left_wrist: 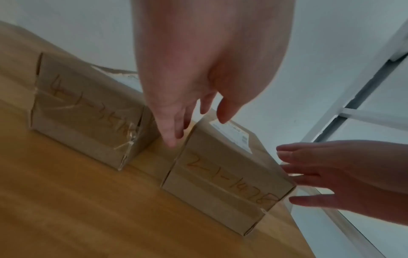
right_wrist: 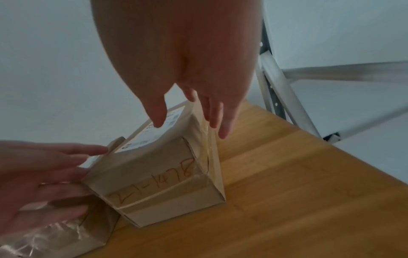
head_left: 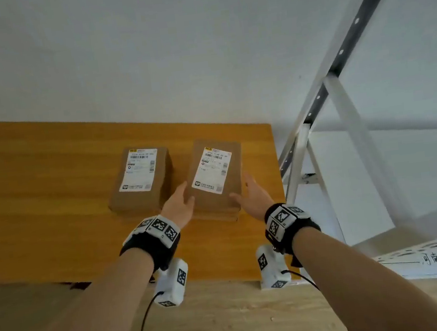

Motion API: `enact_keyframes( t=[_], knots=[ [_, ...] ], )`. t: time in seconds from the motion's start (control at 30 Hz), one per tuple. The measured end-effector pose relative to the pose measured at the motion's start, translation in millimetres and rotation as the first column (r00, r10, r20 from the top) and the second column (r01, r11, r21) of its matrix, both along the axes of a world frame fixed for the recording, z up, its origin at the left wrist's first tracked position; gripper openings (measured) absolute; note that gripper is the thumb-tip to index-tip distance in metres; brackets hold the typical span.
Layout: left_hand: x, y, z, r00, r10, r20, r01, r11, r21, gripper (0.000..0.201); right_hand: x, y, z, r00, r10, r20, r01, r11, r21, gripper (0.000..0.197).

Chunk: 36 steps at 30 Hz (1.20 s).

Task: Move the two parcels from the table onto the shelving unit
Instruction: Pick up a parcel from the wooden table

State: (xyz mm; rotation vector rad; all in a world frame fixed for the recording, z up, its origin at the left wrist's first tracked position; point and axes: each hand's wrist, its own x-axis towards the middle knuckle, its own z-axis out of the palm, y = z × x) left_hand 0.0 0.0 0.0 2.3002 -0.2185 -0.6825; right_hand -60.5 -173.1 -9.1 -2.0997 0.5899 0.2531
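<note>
Two parcels sit side by side on a wooden table (head_left: 49, 186), and a person reaches for the one nearer the shelving. Left of that right parcel (head_left: 214, 176) lies the left parcel (head_left: 139, 180), untouched, label up, with a narrow strip of tabletop between the two. The left hand (head_left: 180, 207) comes next, fingers straight, slipped into that strip along the right parcel's left side; whether they already press the cardboard cannot be told for certain. On the parcel's far side the right hand (head_left: 254, 198) mirrors it, fingers spread and straight at the right face, thumb over the top edge (neither hand has curled round anything). The step in hand appears to be taking hold of the right parcel, and it would go best with both palms pressed flat and low on opposite faces, squeezed evenly before any lift, since the taped brown wrapping looks smooth and could slide. Lifting straight up first should keep it from nudging the left parcel. Right of the parcel, past the table's edge, stands the shelving unit (head_left: 340, 90), pale metal uprights with a diagonal brace and a white shelf board; the carry is a short swing that way. A plain white wall runs behind the table, and a pale wood-look floor lies below.
</note>
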Motion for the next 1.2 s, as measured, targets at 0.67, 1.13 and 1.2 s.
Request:
enact_keyframes(
  t=[0.67, 1.13, 1.2],
  knots=[
    [10.0, 3.0, 15.7, 0.980, 0.180, -0.081, -0.190, 0.973, -0.130, 0.046, -4.5, -0.5, 14.7, 0.996, -0.090, 0.022, 0.077, 0.938, 0.338, 0.086],
    [-28.5, 25.4, 132.9, 0.958, 0.285, 0.040, -0.241, 0.870, -0.430, 0.056, -20.5, 15.5, 130.9, 0.942, -0.066, 0.330, -0.036, 0.955, 0.295, 0.087],
    [-34.4, 29.9, 146.2, 0.958, 0.274, 0.087, -0.210, 0.875, -0.437, 0.057, -25.1, 16.5, 144.4, 0.932, -0.069, 0.357, -0.043, 0.954, 0.295, 0.086]
  ],
)
